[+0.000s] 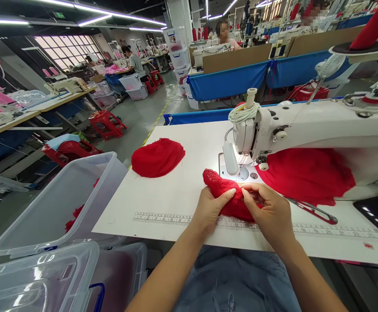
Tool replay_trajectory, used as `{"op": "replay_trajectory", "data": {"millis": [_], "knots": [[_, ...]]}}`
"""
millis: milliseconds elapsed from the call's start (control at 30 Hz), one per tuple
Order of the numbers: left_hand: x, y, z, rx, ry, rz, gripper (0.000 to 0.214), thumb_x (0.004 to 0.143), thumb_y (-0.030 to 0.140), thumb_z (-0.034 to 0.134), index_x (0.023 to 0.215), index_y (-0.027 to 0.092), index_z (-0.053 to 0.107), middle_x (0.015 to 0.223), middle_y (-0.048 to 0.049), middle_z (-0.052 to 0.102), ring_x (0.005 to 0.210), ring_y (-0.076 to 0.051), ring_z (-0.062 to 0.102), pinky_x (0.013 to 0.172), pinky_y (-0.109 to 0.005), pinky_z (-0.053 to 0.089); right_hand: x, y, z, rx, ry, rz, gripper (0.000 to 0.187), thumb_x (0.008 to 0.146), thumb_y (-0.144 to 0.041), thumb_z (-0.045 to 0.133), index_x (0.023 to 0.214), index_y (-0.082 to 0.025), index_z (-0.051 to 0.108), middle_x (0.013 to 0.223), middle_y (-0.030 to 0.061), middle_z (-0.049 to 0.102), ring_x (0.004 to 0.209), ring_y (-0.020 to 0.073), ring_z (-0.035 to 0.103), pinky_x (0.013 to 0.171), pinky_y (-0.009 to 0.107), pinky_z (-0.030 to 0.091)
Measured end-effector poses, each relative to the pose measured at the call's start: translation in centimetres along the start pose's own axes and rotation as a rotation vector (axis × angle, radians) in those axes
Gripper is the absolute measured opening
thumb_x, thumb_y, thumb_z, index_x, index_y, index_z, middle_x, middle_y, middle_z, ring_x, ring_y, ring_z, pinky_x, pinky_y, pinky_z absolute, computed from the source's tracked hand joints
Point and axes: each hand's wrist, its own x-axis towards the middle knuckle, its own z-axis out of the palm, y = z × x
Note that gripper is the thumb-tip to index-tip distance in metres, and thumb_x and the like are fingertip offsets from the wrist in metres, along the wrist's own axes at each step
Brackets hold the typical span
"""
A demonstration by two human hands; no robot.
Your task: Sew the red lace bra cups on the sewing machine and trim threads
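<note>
Both my hands hold a small piece of red lace fabric (219, 185) on the white sewing table (176, 195), just in front of the needle plate (241, 174). My left hand (210, 208) grips its left side with the thumb on top. My right hand (268, 208) pinches its upper right edge. The white sewing machine (306, 125) stands behind, its head and lamp directly above the fabric's far end.
A stack of red pieces (158, 157) lies at the table's left, a larger red pile (309, 173) under the machine arm. Red-handled scissors (312, 210) lie right of my hand. Clear plastic bins (62, 203) stand at my left. Other people work at far tables.
</note>
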Motion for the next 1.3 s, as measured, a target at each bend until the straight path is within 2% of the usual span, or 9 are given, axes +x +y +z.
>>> {"op": "replay_trajectory", "data": {"millis": [167, 367, 567, 833, 1033, 1100, 1300], "knots": [[0.0, -0.2, 0.1, -0.073, 0.011, -0.013, 0.029, 0.064, 0.026, 0.085, 0.085, 0.011, 0.073, 0.080, -0.0058, 0.073, 0.074, -0.015, 0.065, 0.072, -0.025, 0.052, -0.2, 0.0, 0.2, -0.069, 0.063, -0.101, 0.010, 0.088, -0.019, 0.056, 0.090, -0.022, 0.066, 0.084, 0.0010, 0.073, 0.069, 0.0142, 0.068, 0.065, 0.026, 0.056], [0.2, -0.4, 0.4, -0.139, 0.049, -0.020, 0.030, 0.060, 0.023, 0.087, 0.083, 0.011, 0.072, 0.077, -0.0041, 0.072, 0.071, -0.014, 0.064, 0.071, -0.025, 0.052, -0.2, -0.1, 0.2, -0.100, 0.072, -0.177, 0.011, 0.090, -0.018, 0.056, 0.092, -0.022, 0.065, 0.088, 0.0029, 0.073, 0.077, 0.0164, 0.069, 0.069, 0.029, 0.056], [0.3, -0.3, 0.4, -0.098, 0.087, 0.033, 0.028, 0.059, 0.023, 0.087, 0.079, 0.012, 0.071, 0.078, -0.0039, 0.072, 0.070, -0.014, 0.065, 0.071, -0.025, 0.052, 0.0, 0.1, 0.6, -0.133, 0.087, -0.281, 0.012, 0.093, -0.018, 0.054, 0.091, -0.023, 0.065, 0.090, 0.0052, 0.072, 0.084, 0.0183, 0.069, 0.079, 0.033, 0.055], [0.5, -0.3, 0.0, 0.062, 0.084, 0.124, 0.021, 0.064, 0.024, 0.084, 0.079, 0.014, 0.074, 0.078, -0.0034, 0.074, 0.073, -0.015, 0.066, 0.073, -0.026, 0.053, 0.2, 0.5, 0.9, -0.103, 0.041, -0.279, 0.015, 0.093, -0.014, 0.051, 0.091, -0.021, 0.064, 0.086, 0.0038, 0.071, 0.079, 0.0168, 0.065, 0.072, 0.028, 0.052], [0.6, -0.6, -0.3, 0.245, 0.132, 0.213, 0.016, 0.069, 0.025, 0.080, 0.080, 0.014, 0.076, 0.082, -0.0049, 0.075, 0.076, -0.019, 0.067, 0.074, -0.028, 0.053, 0.2, 0.7, 0.9, -0.267, 0.002, -0.325, 0.017, 0.093, -0.016, 0.048, 0.085, -0.022, 0.061, 0.081, 0.0028, 0.069, 0.070, 0.0155, 0.063, 0.064, 0.027, 0.049], [0.6, -0.6, -0.3, 0.218, 0.116, 0.194, 0.018, 0.068, 0.025, 0.081, 0.081, 0.014, 0.076, 0.082, -0.0048, 0.075, 0.077, -0.018, 0.067, 0.075, -0.028, 0.053, 0.3, 0.7, 1.0, -0.274, -0.005, -0.285, 0.017, 0.093, -0.017, 0.047, 0.083, -0.022, 0.059, 0.079, 0.0028, 0.069, 0.068, 0.0156, 0.062, 0.062, 0.027, 0.047], [0.7, -0.5, -0.5, 0.068, 0.080, 0.101, 0.023, 0.064, 0.026, 0.085, 0.080, 0.014, 0.073, 0.078, -0.0021, 0.073, 0.071, -0.014, 0.065, 0.073, -0.026, 0.052, 0.6, 0.8, 1.3, -0.118, -0.030, -0.160, 0.013, 0.092, -0.019, 0.048, 0.081, -0.023, 0.055, 0.078, 0.0019, 0.066, 0.069, 0.0167, 0.059, 0.062, 0.027, 0.046]]}}
